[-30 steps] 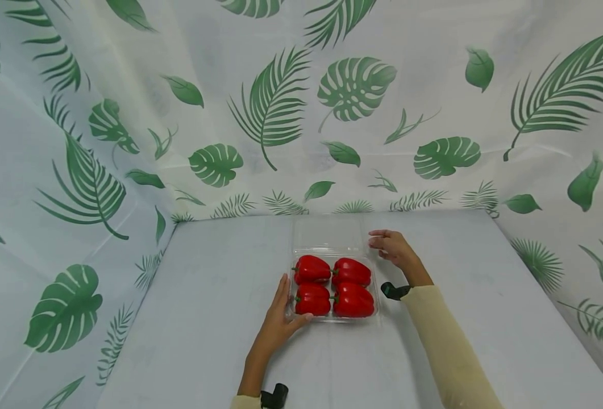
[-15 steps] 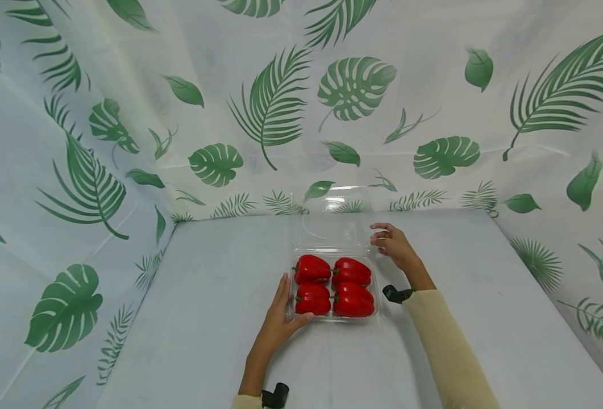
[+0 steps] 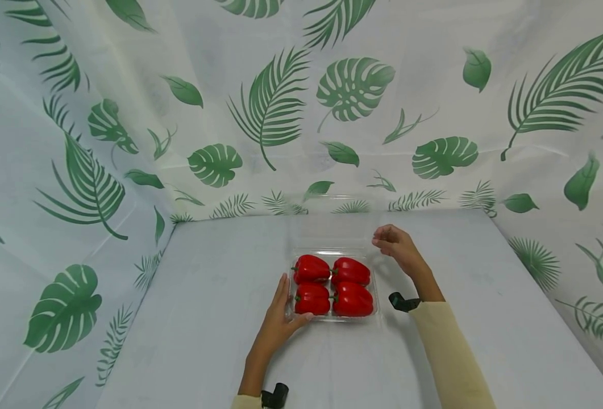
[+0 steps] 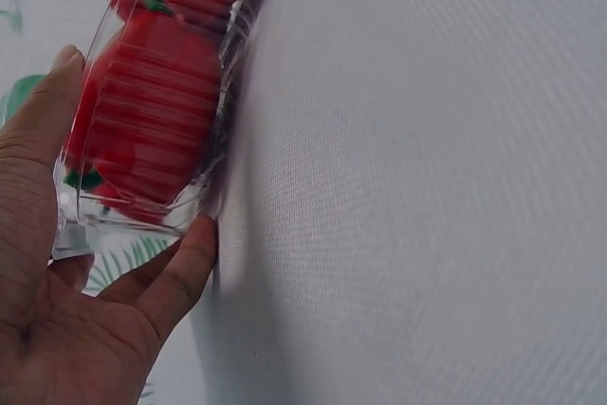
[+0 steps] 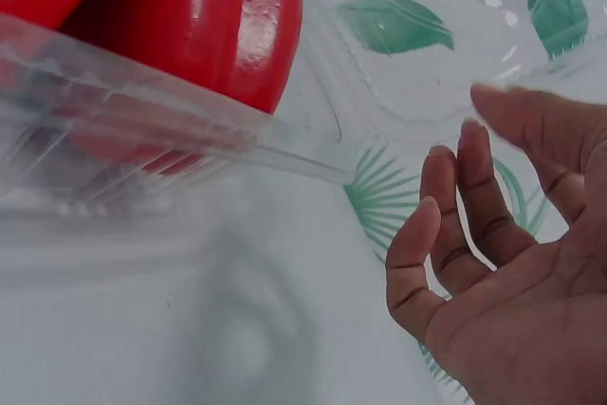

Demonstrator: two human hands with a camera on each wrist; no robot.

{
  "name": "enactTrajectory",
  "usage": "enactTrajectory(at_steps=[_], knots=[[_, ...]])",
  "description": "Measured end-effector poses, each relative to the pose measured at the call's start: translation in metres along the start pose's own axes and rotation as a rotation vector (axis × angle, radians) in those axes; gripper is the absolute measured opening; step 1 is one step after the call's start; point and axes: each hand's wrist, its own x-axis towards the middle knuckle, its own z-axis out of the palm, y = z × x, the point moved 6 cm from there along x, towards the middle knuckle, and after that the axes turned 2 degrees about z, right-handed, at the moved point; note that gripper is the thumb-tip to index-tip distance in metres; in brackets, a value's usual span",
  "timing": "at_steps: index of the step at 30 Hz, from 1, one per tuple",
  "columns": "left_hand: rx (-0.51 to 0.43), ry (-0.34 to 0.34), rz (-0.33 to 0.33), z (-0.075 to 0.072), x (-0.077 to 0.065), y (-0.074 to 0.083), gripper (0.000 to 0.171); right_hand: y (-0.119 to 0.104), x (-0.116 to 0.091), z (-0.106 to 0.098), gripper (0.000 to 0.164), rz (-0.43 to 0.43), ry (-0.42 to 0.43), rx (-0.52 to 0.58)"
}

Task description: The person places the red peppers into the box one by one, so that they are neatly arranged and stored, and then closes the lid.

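A clear plastic clamshell box sits mid-table in the head view, holding several red bell peppers with green stems. Its transparent lid stands hinged back at the far side. My left hand grips the near left corner of the box, thumb along the front and fingers along the left side. In the left wrist view, that hand's fingertips reach low by the tabletop. My right hand hovers to the right of the lid, fingers loosely bent, thumb close to the fingertips, nothing between them.
A white table surface surrounds the box. Behind it and at both sides hang white sheets printed with green leaves. Dark cameras are strapped to both wrists.
The lid rose from lying back to a steeper tilt, then sank slightly. My right hand has drawn a little right, away from the lid, its fingers closer together. The left hand stays put.
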Motion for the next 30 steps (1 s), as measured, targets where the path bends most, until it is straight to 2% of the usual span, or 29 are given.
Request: enactTrajectory(at_steps=[4,10,19,25,30], knots=[[0.009,-0.002,-0.010,0.000,-0.001,0.000,0.102,0.002,-0.010,-0.002,0.047,-0.006,-0.014,0.001],[0.023,0.002,-0.021,-0.001,-0.001,0.000,0.101,0.012,-0.022,-0.003,0.064,0.025,-0.004,0.035],[0.023,-0.004,-0.022,-0.002,-0.001,0.000,0.105,0.024,-0.039,0.005,0.039,0.079,-0.016,0.106],[-0.048,-0.019,-0.031,-0.004,-0.006,-0.006,0.107,0.030,-0.050,0.009,0.048,0.075,-0.043,0.047],[-0.077,-0.025,0.013,-0.009,-0.009,-0.008,0.098,0.038,-0.052,0.013,0.048,0.045,-0.102,0.053]])
